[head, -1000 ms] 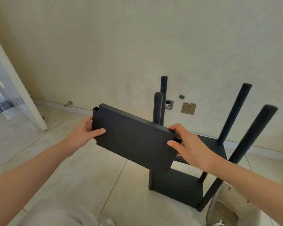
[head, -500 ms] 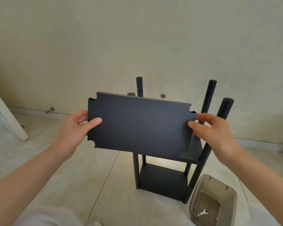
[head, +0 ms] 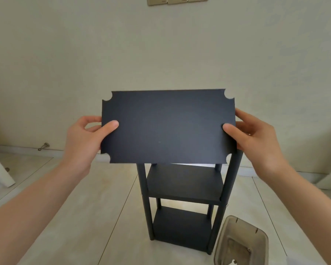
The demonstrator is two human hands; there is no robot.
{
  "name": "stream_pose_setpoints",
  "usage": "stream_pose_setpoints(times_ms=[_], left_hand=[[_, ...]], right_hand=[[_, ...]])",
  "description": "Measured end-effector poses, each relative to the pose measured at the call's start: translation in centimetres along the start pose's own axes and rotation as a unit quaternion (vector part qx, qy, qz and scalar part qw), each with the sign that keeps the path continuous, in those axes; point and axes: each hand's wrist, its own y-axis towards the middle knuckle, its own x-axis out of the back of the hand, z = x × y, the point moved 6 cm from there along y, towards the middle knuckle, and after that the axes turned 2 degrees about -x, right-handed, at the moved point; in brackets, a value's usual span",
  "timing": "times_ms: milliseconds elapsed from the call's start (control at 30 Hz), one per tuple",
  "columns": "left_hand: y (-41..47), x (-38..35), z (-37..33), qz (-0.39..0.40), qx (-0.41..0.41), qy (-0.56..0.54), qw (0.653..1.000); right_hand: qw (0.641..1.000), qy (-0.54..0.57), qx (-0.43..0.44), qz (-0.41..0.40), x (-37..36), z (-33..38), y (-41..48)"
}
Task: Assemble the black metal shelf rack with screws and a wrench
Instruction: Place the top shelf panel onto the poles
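**Shelf panel presented above the rack, before seating.** My left hand [head: 84,138] gripped the shelf panel [head: 167,127] by its short edge at 9 o'clock, thumb on the near face and fingers behind. My right hand [head: 256,136] gripped the opposite short edge at 3 o'clock in the same way, so neither hand was nearer than the other. The panel's long axis ran level from 9 to 3, its broad face turned towards me, with a rounded notch at each corner. The rack [head: 183,188] stood upright on the floor at 6 o'clock from the panel, two shelves in place. Its posts rose to 12, their tops hidden behind the panel's lower edge. By my judgement, the coming move required tipping the face level and lowering the four notches onto the posts. A grey tray [head: 241,243] lay at 5 o'clock, beside the rack's foot.
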Motion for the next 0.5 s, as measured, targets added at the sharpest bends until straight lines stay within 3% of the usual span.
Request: stream_pose_setpoints(times_ms=[167,500], left_hand=[[3.0,-3.0,-2.7,-0.014,0.000,-0.018,1.000],[5.5,-7.1,-0.9,0.031,0.065,-0.052,0.996]], right_hand=[[0.998,0.042,-0.022,-0.046,1.0,0.5,3.1],[0.994,0.052,-0.030,-0.096,2.7,0.0,7.1]])
